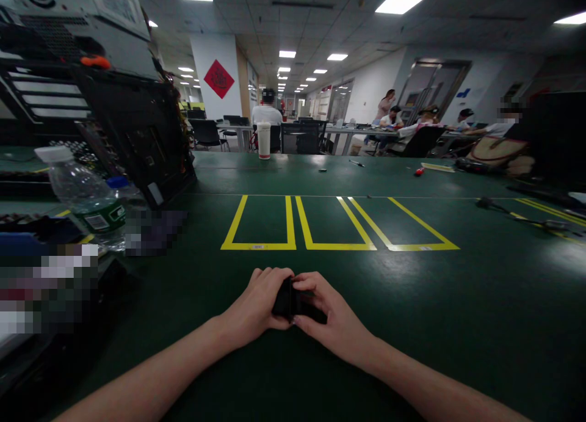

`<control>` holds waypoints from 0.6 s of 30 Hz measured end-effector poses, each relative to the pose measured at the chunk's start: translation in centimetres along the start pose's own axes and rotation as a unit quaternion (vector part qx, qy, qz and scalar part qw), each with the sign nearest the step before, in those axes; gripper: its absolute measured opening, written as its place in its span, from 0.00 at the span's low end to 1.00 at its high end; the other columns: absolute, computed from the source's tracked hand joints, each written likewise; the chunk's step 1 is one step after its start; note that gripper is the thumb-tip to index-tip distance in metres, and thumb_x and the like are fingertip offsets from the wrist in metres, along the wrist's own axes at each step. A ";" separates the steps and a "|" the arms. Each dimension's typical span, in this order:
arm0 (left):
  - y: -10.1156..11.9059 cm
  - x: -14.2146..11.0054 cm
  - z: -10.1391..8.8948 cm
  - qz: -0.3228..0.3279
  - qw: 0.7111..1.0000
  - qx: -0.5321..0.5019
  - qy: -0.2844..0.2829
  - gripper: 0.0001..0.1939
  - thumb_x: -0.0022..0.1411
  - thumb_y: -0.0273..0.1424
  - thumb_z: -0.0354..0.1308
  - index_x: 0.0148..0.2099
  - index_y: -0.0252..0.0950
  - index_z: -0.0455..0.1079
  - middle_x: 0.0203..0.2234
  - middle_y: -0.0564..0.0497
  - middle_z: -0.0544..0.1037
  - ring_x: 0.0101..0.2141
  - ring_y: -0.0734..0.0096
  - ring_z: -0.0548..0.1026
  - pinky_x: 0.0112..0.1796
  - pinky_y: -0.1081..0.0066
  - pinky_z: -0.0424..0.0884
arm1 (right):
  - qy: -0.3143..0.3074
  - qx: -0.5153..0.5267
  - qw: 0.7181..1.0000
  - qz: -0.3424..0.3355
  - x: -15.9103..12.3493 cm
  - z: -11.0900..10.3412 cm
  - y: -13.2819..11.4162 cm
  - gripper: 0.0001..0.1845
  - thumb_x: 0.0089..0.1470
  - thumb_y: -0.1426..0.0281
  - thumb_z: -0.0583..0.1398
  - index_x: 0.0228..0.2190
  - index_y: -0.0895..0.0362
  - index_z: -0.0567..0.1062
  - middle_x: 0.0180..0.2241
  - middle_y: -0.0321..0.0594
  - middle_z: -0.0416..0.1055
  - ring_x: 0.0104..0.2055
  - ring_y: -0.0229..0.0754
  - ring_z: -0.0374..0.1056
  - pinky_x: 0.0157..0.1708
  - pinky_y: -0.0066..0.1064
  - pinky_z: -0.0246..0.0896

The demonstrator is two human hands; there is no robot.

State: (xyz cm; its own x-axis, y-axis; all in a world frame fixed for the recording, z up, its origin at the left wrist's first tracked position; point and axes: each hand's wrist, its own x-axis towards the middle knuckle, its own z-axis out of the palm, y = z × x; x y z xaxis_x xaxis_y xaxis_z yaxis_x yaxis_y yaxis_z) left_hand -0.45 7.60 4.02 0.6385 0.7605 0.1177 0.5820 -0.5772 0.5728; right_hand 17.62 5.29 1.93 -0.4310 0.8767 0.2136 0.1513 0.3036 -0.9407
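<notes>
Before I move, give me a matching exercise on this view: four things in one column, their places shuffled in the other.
Things
1. Small black boxy object
2. Clear plastic bottle with a white cap and green label
3. Tall white cylindrical cup
4. Red diamond-shaped decoration

Places
A. Toward the far edge of the green table
B. Between the left hand and the right hand
C. On a white pillar
D. On the left side of the view, in the foreground

Right pairs: 1-B, 2-D, 3-A, 4-C

ceiling lts (401,2) on, wht wall (373,83), blk chairs (207,133) bhnd grn tbl (394,300)
</notes>
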 end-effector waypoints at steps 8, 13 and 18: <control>-0.2 0.1 0.3 0.007 1.000 0.003 0.014 0.27 0.47 0.28 0.62 0.48 0.37 0.55 0.41 0.48 0.67 0.38 0.62 0.65 0.38 0.65 0.61 | 0.039 0.023 0.998 0.035 0.0 0.1 -0.3 0.17 0.46 0.77 0.58 0.39 0.53 0.63 0.41 0.37 0.63 0.47 0.40 0.62 0.49 0.36 0.59; -0.5 0.3 0.7 -0.013 0.999 0.008 0.038 0.28 0.45 0.30 0.63 0.48 0.39 0.56 0.39 0.49 0.68 0.37 0.62 0.66 0.36 0.65 0.61 | 0.073 0.044 0.993 0.086 0.2 -0.2 -0.1 0.15 0.46 0.74 0.59 0.38 0.54 0.63 0.41 0.38 0.65 0.45 0.40 0.64 0.47 0.36 0.61; -0.1 0.2 0.3 -0.015 1.000 0.003 0.023 0.27 0.47 0.30 0.62 0.48 0.38 0.55 0.40 0.49 0.67 0.38 0.62 0.66 0.37 0.64 0.62 | 0.021 0.121 0.986 0.113 0.6 -0.2 -0.6 0.16 0.45 0.73 0.61 0.38 0.56 0.64 0.40 0.39 0.67 0.45 0.42 0.65 0.45 0.37 0.62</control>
State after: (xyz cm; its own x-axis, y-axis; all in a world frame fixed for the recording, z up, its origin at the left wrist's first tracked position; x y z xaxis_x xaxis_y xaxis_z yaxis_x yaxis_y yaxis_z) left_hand -0.24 7.74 3.70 0.5961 0.7910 0.1377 0.6043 -0.5550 0.5717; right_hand 17.47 5.72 2.70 -0.3726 0.9280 -0.0029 0.0196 0.0047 -0.9998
